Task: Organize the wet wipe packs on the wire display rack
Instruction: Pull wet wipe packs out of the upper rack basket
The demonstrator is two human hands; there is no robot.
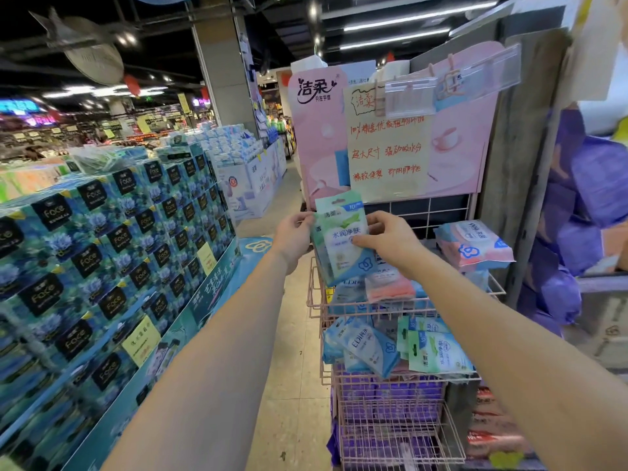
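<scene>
Both my hands hold a stack of green-and-blue wet wipe packs (pixel 341 237) upright in front of the pink wire display rack (pixel 404 305), just above its top basket. My left hand (pixel 294 232) grips the stack's left edge. Over the right side my right hand (pixel 387 237) curls, thumb on the front label. A large pink-and-white wipe pack (pixel 474 244) lies in the top basket at the right, with smaller pink and blue packs (pixel 387 283) below my hands. The middle basket holds blue packs (pixel 365 346) and green packs (pixel 436 351). Purple packs (pixel 390 402) fill the lower baskets.
A pink brand sign with a handwritten yellow note (pixel 387 144) stands above the rack. A tall stack of blue tissue boxes (pixel 112 239) lines the left side of the tiled aisle (pixel 292 351). Purple bagged goods (pixel 584 212) crowd the shelf at the right.
</scene>
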